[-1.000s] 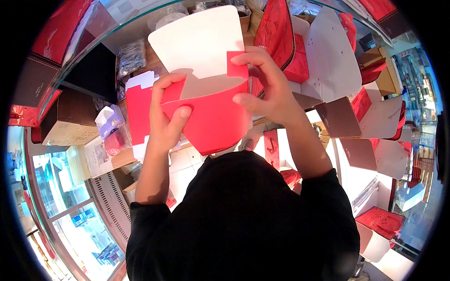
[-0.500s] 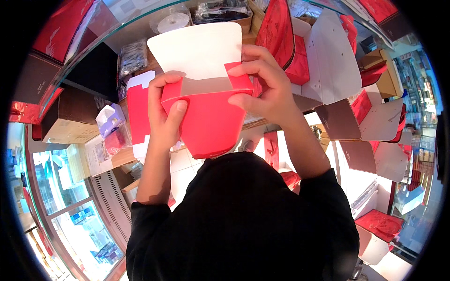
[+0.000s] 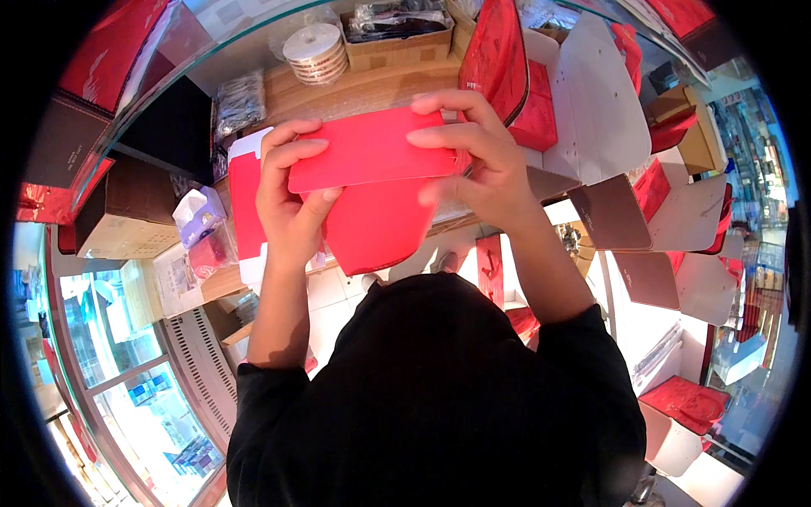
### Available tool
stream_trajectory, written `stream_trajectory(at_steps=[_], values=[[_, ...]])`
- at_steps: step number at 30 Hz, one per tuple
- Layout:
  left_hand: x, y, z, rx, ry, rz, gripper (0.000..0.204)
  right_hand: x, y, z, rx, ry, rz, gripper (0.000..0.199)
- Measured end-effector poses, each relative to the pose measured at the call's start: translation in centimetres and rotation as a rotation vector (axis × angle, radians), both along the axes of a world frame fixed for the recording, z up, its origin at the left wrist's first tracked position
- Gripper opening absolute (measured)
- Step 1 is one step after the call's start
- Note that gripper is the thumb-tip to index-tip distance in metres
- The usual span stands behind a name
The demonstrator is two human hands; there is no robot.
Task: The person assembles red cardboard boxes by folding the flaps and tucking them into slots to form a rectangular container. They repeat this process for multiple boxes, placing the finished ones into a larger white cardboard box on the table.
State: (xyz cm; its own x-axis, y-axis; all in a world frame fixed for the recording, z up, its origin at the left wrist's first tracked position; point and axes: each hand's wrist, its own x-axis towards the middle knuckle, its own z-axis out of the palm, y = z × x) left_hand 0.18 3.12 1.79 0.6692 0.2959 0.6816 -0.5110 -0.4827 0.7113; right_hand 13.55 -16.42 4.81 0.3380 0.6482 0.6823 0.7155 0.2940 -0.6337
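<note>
Between both hands I hold a red cardboard box [image 3: 380, 220], its end flap folded down over the opening. My left hand [image 3: 287, 182] grips the box's left side, fingers on top of the flap and thumb against the front panel. On the right side, my right hand [image 3: 481, 160] lays its fingertips on the flap; the thumb is blurred near the front edge. The flap's white inner face is now hidden. Just left of my left hand, a flat red and white carton piece [image 3: 246, 203] lies on the wooden table [image 3: 355, 95].
A stack of white ribbon spools [image 3: 315, 52] and a cardboard tray [image 3: 399, 52] of wrapped packets stand at the back. Open red gift boxes [image 3: 498, 63] crowd the right. A purple tissue pack [image 3: 200, 220] and brown carton [image 3: 127, 211] lie left.
The box's white flap, standing up before, has been folded down toward me, and its red outer side now covers the opening. Both hands' fingers have moved onto it.
</note>
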Motion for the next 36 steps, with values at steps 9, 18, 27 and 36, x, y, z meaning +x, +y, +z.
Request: stream_trajectory(at_steps=[9, 18, 27, 36], values=[[0.3, -0.6, 0.4, -0.027, 0.050, -0.117, 0.055, -0.3, 0.1, -0.8, -0.083, 0.450, 0.159, 0.037], [-0.3, -1.6, 1.4, -0.254, 0.352, -0.149, 0.059, -0.1, -0.4, -0.5, -0.210, 0.209, 0.106, 0.041], [0.1, -1.8, 2.1, -0.132, 0.367, -0.144, 0.062, 0.1, 0.1, 2.0, -0.567, -0.030, 0.036, 0.056], [-0.1, -0.9, 2.5, -0.238, 0.412, -0.191, 0.063, -0.1, -0.3, 1.5, -0.488, 0.000, 0.035, 0.055]])
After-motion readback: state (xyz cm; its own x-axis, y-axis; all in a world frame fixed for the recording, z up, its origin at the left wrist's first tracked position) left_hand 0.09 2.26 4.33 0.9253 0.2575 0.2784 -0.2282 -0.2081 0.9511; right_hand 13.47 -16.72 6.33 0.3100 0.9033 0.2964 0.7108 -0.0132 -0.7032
